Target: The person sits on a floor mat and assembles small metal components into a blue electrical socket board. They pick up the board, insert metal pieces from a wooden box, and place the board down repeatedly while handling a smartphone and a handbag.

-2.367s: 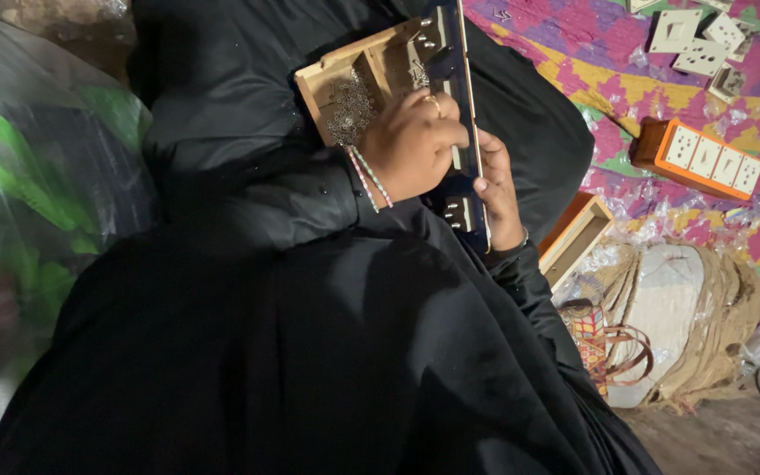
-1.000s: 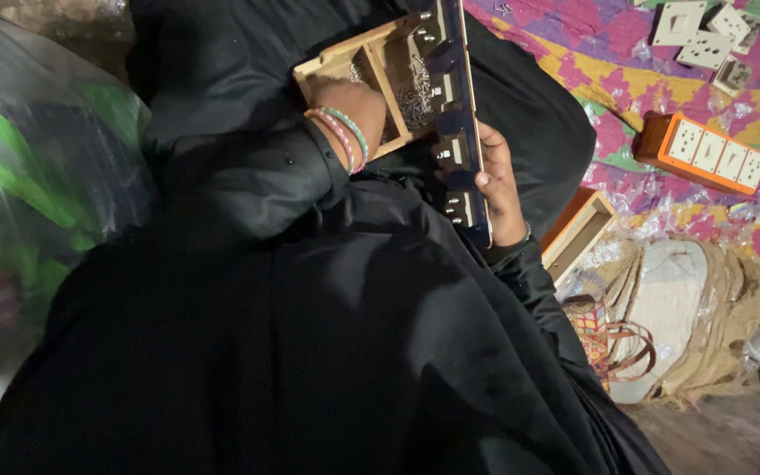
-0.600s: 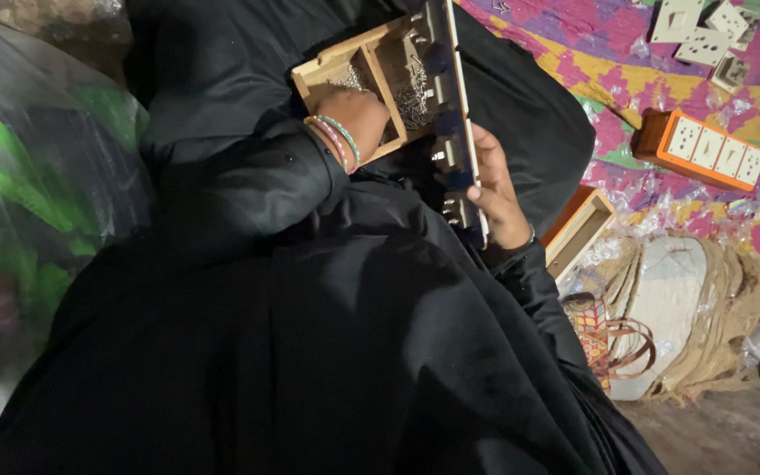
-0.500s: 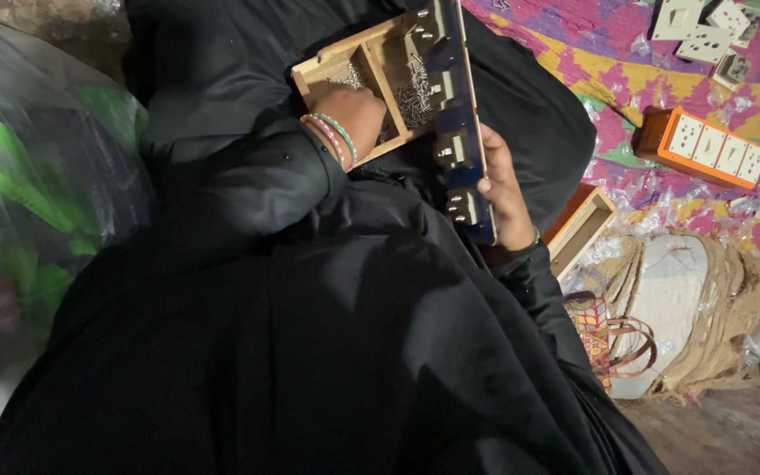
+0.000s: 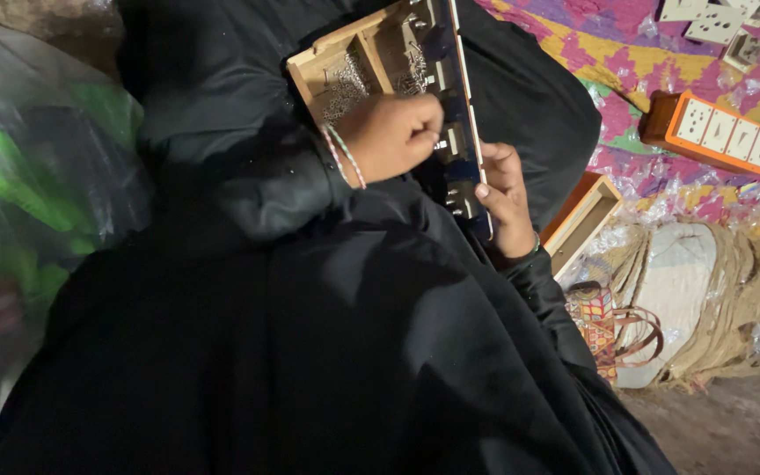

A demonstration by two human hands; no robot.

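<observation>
A person in loose black cloth is working on an open wooden switch box held on the lap. The right hand is gripping the box's dark blue front panel at its near end, thumb on one face and fingers curled behind the edge, keeping the box tilted up. The left hand, half a second ago lying farther into the box with only the wrist showing, is now pulling back toward the panel as a closed fist; whether it is pinching a wire or a tool I cannot tell. That shift suggests the work is moving from the wiring to the panel's fittings. Beyond the fist, thin silvery wires are tangling in the bare wood compartments. Thin bangles are circling the left wrist. Past the right hand, an orange box with white switches is lying on a bright patterned cloth, near a woven straw bag.
</observation>
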